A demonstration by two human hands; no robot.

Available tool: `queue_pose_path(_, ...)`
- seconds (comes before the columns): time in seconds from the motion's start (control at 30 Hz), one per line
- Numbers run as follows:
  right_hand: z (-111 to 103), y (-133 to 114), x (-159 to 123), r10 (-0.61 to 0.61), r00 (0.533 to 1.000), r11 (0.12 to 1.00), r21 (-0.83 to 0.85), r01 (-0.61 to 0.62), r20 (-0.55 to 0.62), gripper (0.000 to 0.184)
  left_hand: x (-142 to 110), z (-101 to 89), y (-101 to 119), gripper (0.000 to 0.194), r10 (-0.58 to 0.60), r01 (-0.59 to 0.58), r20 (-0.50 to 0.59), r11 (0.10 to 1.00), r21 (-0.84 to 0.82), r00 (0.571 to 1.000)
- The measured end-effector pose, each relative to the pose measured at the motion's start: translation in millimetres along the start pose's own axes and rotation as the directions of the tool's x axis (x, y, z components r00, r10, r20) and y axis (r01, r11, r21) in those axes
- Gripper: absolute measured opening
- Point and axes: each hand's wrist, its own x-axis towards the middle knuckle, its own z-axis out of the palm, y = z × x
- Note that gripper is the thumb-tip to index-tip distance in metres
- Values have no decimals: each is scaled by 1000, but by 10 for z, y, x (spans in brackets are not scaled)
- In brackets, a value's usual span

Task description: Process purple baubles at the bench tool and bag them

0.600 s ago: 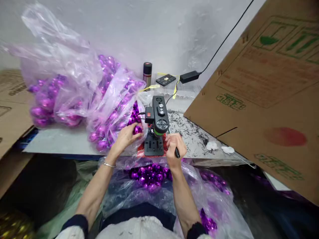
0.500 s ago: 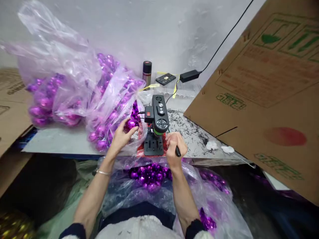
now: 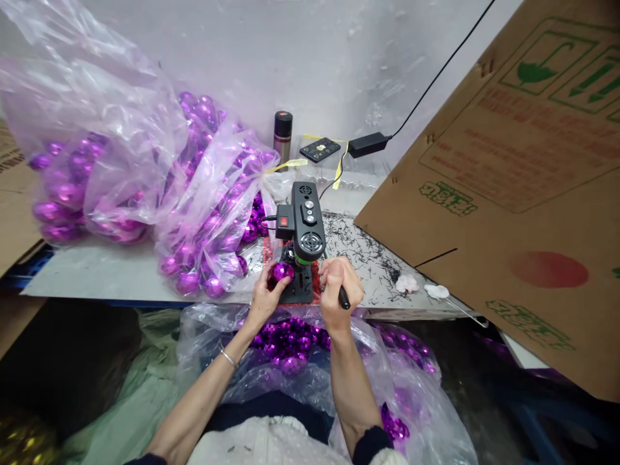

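Your left hand (image 3: pixel 265 298), holding a ball (image 3: pixel 282 272), has moved from left of the machine (image 3: pixel 310 223) to its front; fetching looks done. Your right hand (image 3: pixel 340 290) grips a handle (image 3: pixel 343 298).

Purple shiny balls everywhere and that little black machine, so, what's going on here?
A person is working with both hands at a table. The left hand holds a shiny purple ball at the base of a black machine. The right hand, just beside the machine, is closed around a black-ended handle, mostly hidden by the fist. Clear plastic bags of similar balls sit on the table to the left.
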Motion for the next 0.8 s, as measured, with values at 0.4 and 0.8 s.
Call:
queue_pose_path(0.4, -5, 23, -44, -62, 998, 998, -24, 62, -9, 36, -14, 8, -65, 62, 337, -389, 198, 840, 379, 920)
queue_pose_path(0.8, -33, 43, -102, -45, 999, 998, -43, 46, 2, 35, 20, -2, -27, 61, 373, -494, 337, 758, 426, 864)
